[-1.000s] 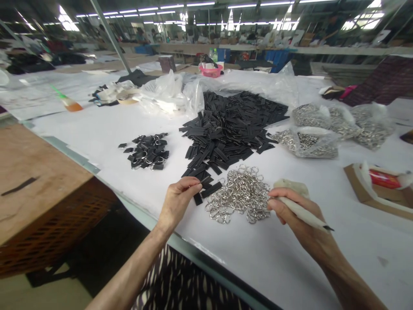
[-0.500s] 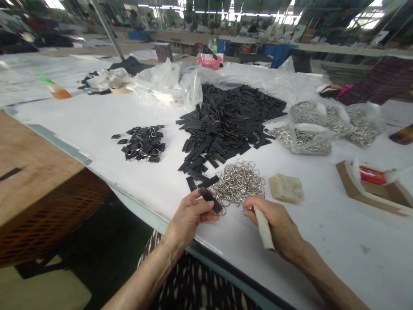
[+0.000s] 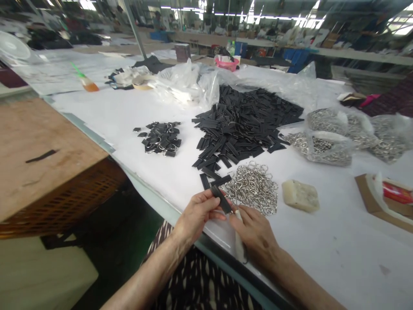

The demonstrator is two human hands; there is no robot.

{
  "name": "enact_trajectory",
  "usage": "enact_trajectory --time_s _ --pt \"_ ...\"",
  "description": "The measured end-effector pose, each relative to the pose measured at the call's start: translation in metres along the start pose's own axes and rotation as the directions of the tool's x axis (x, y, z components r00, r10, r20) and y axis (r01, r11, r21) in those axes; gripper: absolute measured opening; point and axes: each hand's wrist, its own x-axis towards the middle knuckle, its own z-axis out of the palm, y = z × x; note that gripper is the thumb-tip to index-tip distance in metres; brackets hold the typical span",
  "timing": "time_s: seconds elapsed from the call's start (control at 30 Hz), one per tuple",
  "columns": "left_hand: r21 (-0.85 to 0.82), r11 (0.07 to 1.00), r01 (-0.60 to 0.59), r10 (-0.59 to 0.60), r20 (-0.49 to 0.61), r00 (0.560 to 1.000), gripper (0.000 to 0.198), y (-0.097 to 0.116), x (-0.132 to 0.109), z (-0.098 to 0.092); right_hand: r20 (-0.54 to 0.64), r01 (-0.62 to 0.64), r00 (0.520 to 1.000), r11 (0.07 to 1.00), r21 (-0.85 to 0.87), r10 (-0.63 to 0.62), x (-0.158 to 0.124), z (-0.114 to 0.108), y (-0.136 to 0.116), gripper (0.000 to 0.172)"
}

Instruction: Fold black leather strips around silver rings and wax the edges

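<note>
My left hand [image 3: 196, 213] pinches a short black strip [image 3: 221, 199] between thumb and fingers, just over the table's near edge. My right hand [image 3: 260, 232] is closed around a tool with a pale wrapped handle [image 3: 239, 247], its fingers meeting the strip's lower end. A bit of metal glints there, but the right fingers mostly hide it. Just beyond both hands lies a heap of silver metal rings [image 3: 254, 187]. Behind it spreads a large pile of black strips [image 3: 248, 122]. To the left sits a smaller cluster of folded black strips with rings [image 3: 161, 138].
A pale waxy block [image 3: 300, 196] rests right of the rings. Clear bags of metal rings [image 3: 329, 148] and an open cardboard box [image 3: 371, 202] stand farther right. On the left, a wooden board [image 3: 48, 168] tops an orange crate [image 3: 74, 198]. Crumpled plastic [image 3: 183, 84] lies behind.
My right hand has moved left from beside the rings to the strip's lower end, bringing the tool along. My left hand still holds the strip. The view has turned slightly left.
</note>
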Motion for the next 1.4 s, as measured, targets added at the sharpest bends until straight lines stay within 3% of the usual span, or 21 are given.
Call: enact_trajectory --time_s 0.37,0.5,0.7,0.87,0.93,1.0,1.07,1.13,1.27,1.4 --pt "-0.039 0.998 -0.047 0.047 -0.011 0.999 0.025 -0.005 -0.004 0.004 -0.031 0.077 0.996 0.985 -0.154 -0.082 0.006 0.001 0.0 0.024" --pt "-0.055 0.997 -0.047 0.04 -0.115 0.993 0.025 0.0 -0.004 0.002 -0.045 0.089 0.994 0.982 -0.169 -0.098 0.009 0.001 -0.001 0.026" --pt "-0.087 0.996 -0.027 0.007 -0.227 0.974 0.018 0.005 -0.001 -0.003 -0.035 -0.021 0.999 0.992 -0.123 0.017 0.009 0.004 0.001 0.026" --pt "-0.01 0.999 0.05 -0.051 -0.126 0.991 0.021 -0.001 -0.004 0.0 -0.01 -0.184 0.983 0.982 0.038 0.185 0.003 -0.009 0.007 0.018" --pt "0.079 0.994 0.07 -0.064 -0.074 0.995 0.019 -0.005 -0.007 0.003 0.049 -0.352 0.935 0.895 0.274 0.353 0.002 -0.017 0.009 0.014" --pt "0.18 0.979 0.096 -0.09 -0.046 0.995 0.017 -0.008 -0.009 0.009 0.137 -0.499 0.852 0.706 0.502 0.504 0.001 -0.024 0.011 0.009" --pt "0.267 0.956 0.119 -0.114 -0.035 0.993 0.015 -0.01 -0.01 0.015 0.174 -0.557 0.793 0.578 0.597 0.584 0.002 -0.029 0.012 0.002" --pt "0.349 0.93 0.119 -0.115 -0.033 0.993 0.012 -0.011 -0.01 0.021 0.165 -0.566 0.775 0.553 0.611 0.61 0.002 -0.032 0.012 0.004" --pt "0.552 0.831 0.069 -0.057 -0.038 0.998 0.017 -0.014 -0.009 0.026 0.134 -0.538 0.808 0.624 0.567 0.574 -0.002 -0.031 0.012 0.006" --pt "0.752 0.658 -0.039 0.104 -0.038 0.994 0.021 -0.017 -0.009 0.025 0.043 -0.382 0.913 0.811 0.442 0.407 -0.002 -0.032 0.012 0.011"
